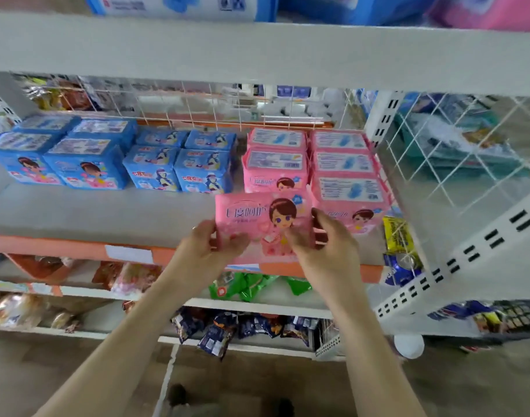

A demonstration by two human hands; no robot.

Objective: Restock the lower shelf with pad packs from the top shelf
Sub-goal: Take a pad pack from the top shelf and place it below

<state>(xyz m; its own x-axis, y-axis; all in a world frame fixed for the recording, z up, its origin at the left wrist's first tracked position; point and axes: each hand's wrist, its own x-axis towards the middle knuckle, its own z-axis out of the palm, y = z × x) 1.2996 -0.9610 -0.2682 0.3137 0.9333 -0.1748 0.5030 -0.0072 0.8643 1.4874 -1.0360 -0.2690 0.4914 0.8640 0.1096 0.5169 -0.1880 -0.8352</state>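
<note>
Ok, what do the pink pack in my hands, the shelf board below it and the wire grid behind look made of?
The pink pad pack, held in the fingers, looks like thin plastic film, printed and slightly glossy, with soft edges. The pale grey shelf board seems painted metal, matt and flat, though that's uncertain. The white wire grid is probably coated steel: thin crossing rods.

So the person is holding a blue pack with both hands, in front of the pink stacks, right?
Not quite: the pack is pink, not blue. The head view shows the left hand and right hand holding it in front of the pink stacks.
</note>
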